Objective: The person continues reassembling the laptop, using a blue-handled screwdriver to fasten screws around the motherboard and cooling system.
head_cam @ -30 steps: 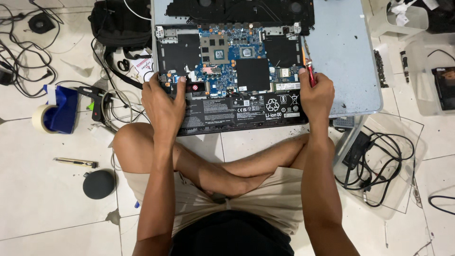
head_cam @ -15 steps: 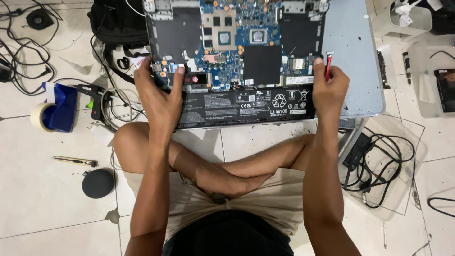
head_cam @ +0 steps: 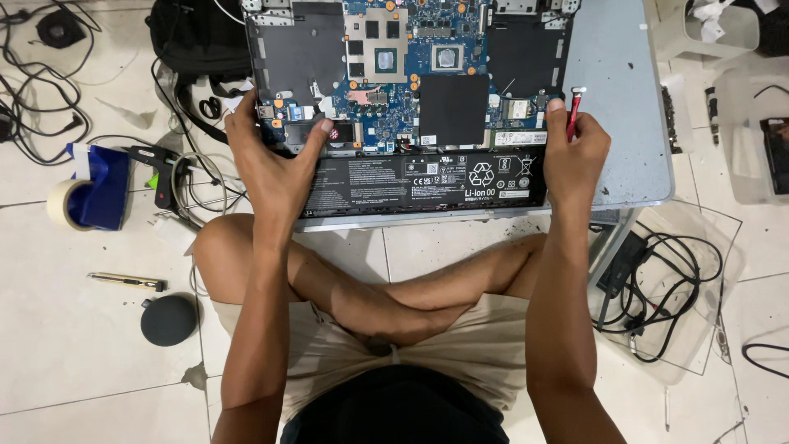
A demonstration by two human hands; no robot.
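Note:
An opened laptop (head_cam: 411,107) lies bottom-up on a low grey table (head_cam: 625,123), its blue circuit board and long black battery (head_cam: 427,181) exposed. My left hand (head_cam: 275,160) grips the laptop's left edge, thumb on the board near a small connector. My right hand (head_cam: 575,152) presses on the laptop's right edge beside the battery and holds a red-handled screwdriver (head_cam: 573,115) upright between its fingers. I sit cross-legged on the tiled floor in front of the table.
Left on the floor: a roll of tape (head_cam: 66,205), a blue object (head_cam: 103,185), a glue gun (head_cam: 160,177), tangled cables (head_cam: 33,107), a yellow pen-like tool (head_cam: 127,282), a round black puck (head_cam: 168,319). A black bag (head_cam: 193,41) at the back. A power adapter with cables (head_cam: 657,279) lies right.
The laptop has come nearer in view, toward my body, with both hands on its edges. My right hand shifted outward a little, still holding the screwdriver.

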